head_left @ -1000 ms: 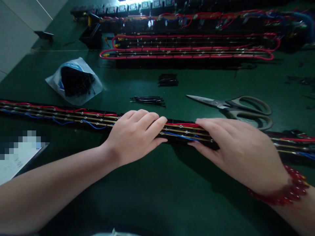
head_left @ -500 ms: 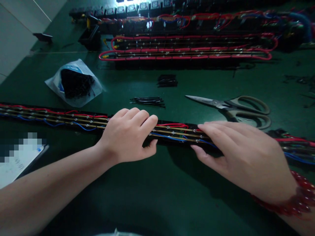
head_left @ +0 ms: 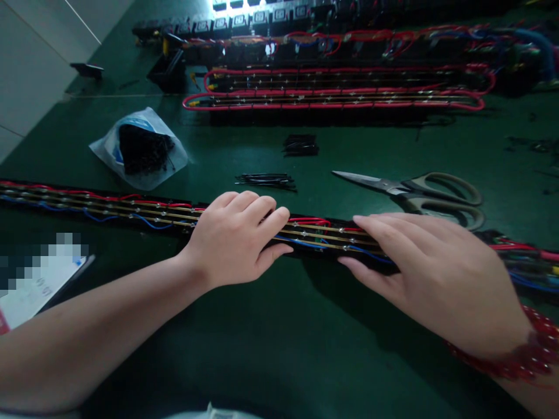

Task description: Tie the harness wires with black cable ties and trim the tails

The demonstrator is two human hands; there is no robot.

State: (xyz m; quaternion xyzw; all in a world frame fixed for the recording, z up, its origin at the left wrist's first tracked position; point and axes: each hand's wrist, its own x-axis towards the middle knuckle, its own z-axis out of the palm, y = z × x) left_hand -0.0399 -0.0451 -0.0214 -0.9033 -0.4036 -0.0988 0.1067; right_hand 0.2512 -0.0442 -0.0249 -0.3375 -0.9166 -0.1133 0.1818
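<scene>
A long black wired strip [head_left: 144, 212] lies across the table. It carries thin brass-coloured rails, with red wire along the far edge and blue wire along the near edge. My left hand [head_left: 240, 238] is closed over its middle, fingers curled across the far side and thumb at the near edge. Farther right, my right hand [head_left: 441, 273] grips the same strip, fingers lying over the top and thumb by the near edge. Between the hands a short stretch of rails and red wire shows. The palms hide the rest of the strip under them.
Beyond my right hand lie scissors [head_left: 406, 189], partly covered by it. Two small piles of black cable ties [head_left: 266, 181] and an open plastic bag [head_left: 174, 166] of black pieces are farther back. Red-edged wired strips [head_left: 332, 91] line the far side. A white card [head_left: 39, 291] lies left.
The view has shifted slightly, so things on the table appear a little farther right. My left thumb has stretched out along the strip's near edge. My right hand keeps its place on the strip.
</scene>
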